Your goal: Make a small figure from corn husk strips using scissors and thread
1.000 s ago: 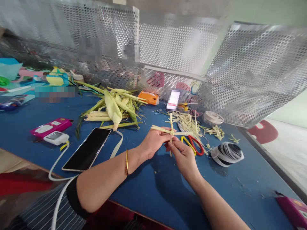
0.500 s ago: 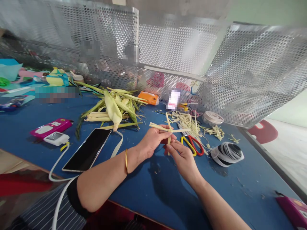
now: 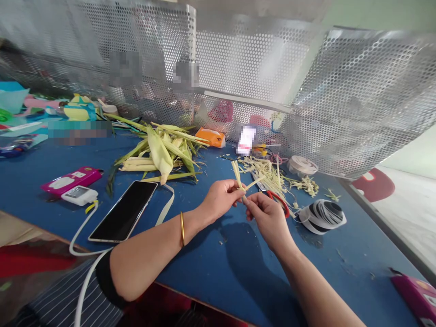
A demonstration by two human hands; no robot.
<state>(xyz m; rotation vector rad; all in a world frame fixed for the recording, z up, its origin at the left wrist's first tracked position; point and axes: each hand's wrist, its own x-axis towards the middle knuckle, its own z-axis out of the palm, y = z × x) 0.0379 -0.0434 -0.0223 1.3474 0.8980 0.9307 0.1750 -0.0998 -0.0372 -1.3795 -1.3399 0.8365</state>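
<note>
Held husk strips (image 3: pixel 236 173) sit approx. mid-frame, just R of centre, off the worktop (image 3: pixel 204 265). L hand (image 3: pixel 220 199): fingers narrow, thumb & index pinching the strips near their base. R hand (image 3: pixel 268 217): thumb & fingertips close together at the same spot, prob. on a lower end; hidden, can't tell exactly.

Handling (my guess): v. light, bendy but springy along the length, not slippery, apt to split along the grain. Best hold = the crossing/base, light pinch; free ends poor for pulling.

Materials: strips pale yellow, flat, narrow, fanned up & to the R. Whole husks (image 3: pixel 160 156), upper centre-left: broad, ribbed, pointed, green-to-cream. Shreds (image 3: pixel 267 175) R of centre: thin, curly, tangled. Scissors (image 3: pixel 285 206) near R hand, smooth red loop. Yarn ball (image 3: pixel 322 218), lower R: blk/white, soft, wound. Backdrop: silvery perforated sheet (image 3: pixel 248 59), round holes.
</note>
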